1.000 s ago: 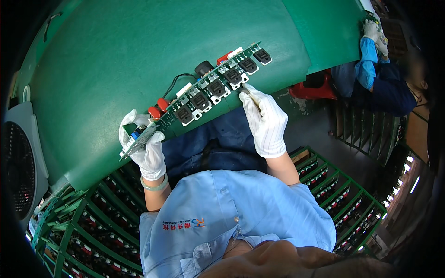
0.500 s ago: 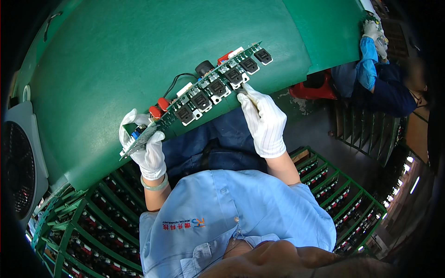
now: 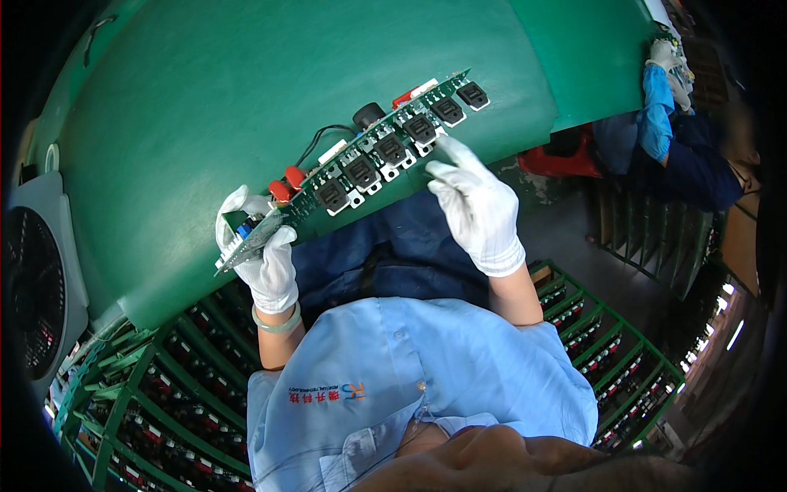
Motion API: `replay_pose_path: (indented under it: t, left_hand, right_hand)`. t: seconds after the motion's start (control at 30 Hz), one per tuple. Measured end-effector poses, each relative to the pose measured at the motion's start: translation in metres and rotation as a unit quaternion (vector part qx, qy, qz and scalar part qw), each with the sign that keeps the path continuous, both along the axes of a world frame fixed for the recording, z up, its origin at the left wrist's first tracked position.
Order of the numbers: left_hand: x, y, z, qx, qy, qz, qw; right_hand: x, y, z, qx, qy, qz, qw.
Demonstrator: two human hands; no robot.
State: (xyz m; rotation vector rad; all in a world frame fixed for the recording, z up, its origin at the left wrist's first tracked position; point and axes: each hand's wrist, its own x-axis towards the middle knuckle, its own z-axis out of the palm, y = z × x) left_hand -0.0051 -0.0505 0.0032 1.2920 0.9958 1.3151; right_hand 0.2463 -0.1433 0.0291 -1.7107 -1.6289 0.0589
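Right hand (image 3: 478, 217) newly splayed (white cloth-gloved), slim green circuit board (image 3: 375, 140)

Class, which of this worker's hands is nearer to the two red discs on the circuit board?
Left. The left hand holds the circuit board left of its red discs; the right hand is farther, beside the board's right half.

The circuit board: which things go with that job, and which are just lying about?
With the job:
- circuit board, held in the left hand
- right hand, fingers near the board's black parts

Just about, untouched by these hands:
- fan
- red stool
- green racks, maybe linked
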Motion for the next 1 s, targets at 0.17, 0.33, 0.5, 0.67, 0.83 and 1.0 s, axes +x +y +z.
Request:
replay_pose_path:
  t: [0.17, 0.33, 0.5, 0.67, 0.83, 1.0]
  left_hand:
    - [0.001, 0.000, 0.002, -0.001, 0.000, -0.004, 1.000]
    - [0.002, 0.000, 0.002, 0.000, -0.013, -0.001, 1.000]
    - [0.006, 0.011, 0.012, -0.051, 0.022, -0.001, 0.998]
    - [0.011, 0.041, 0.036, -0.225, -0.018, 0.009, 0.974]
    - [0.015, 0.056, 0.042, -0.259, -0.040, -0.008, 0.965]
    - [0.015, 0.058, 0.038, -0.241, -0.043, -0.009, 0.970]
  right_hand:
    - [-0.012, -0.012, -0.003, -0.070, -0.029, 0.061, 0.995]
    - [-0.008, -0.022, -0.003, -0.050, 0.056, 0.065, 0.995]
    - [-0.004, -0.029, 0.015, -0.075, 0.093, -0.106, 0.987]
    - [0.001, -0.023, 0.016, -0.119, 0.136, -0.225, 0.957]
    - [-0.005, -0.005, 0.007, -0.063, 0.275, -0.199, 0.939]
    - [-0.005, 0.015, 0.006, -0.050, 0.151, -0.161, 0.974]
